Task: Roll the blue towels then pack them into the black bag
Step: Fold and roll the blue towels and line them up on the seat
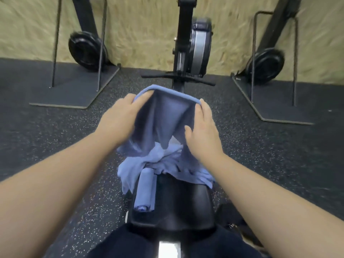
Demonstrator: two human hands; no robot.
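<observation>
You've got one blue towel (165, 116) held up by its top edge, stretched between your hands and hanging down onto the loose towel pile (149, 161) just below them. Left hand (119, 116) pinches the left corner, fingers curled over the hem; right hand (202, 127) grips the right corner, thumb lying across the cloth. This towel isn't rolled yet. One rolled towel (146, 190) lies nearer you than your hands, on the black seat (186, 200) of the rowing machine (188, 53), beside the pile. So judging by this: one roll done, one in hand, several crumpled ones left. The black bag can't be made out for sure; a dark shape low, under your right arm, may be it. Nothing looks packed. Beyond your hands, rubber floor (55, 136).
</observation>
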